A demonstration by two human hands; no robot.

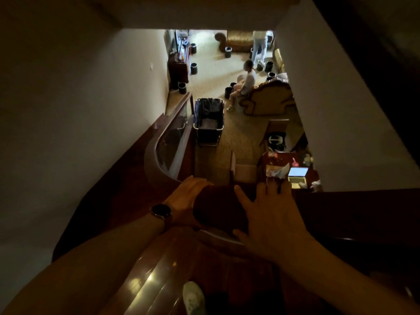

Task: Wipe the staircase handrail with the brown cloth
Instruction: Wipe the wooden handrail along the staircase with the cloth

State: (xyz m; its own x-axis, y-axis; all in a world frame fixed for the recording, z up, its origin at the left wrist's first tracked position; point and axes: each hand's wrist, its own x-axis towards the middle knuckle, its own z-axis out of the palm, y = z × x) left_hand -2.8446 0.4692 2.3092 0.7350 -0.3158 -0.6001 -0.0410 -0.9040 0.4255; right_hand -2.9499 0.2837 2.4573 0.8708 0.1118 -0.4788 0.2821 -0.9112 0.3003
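Note:
The brown cloth (218, 208) lies bunched on top of the dark wooden handrail (154, 151), which curves down to the left toward the lower floor. My left hand (186, 198), with a dark watch on the wrist, cups the cloth's left side. Spread flat, my right hand (270, 217) presses on the cloth's right side, its fingers reaching over the rail's far edge. The dim light hides where the cloth ends and the rail begins.
Glossy wooden stairs (145, 283) and my shoe (193, 298) show below. Far down in the lit room are a laundry cart (209, 119), a sofa (270, 98) with a seated person (245, 83), another standing person (259, 46), several dark bins and a cluttered desk (286, 169).

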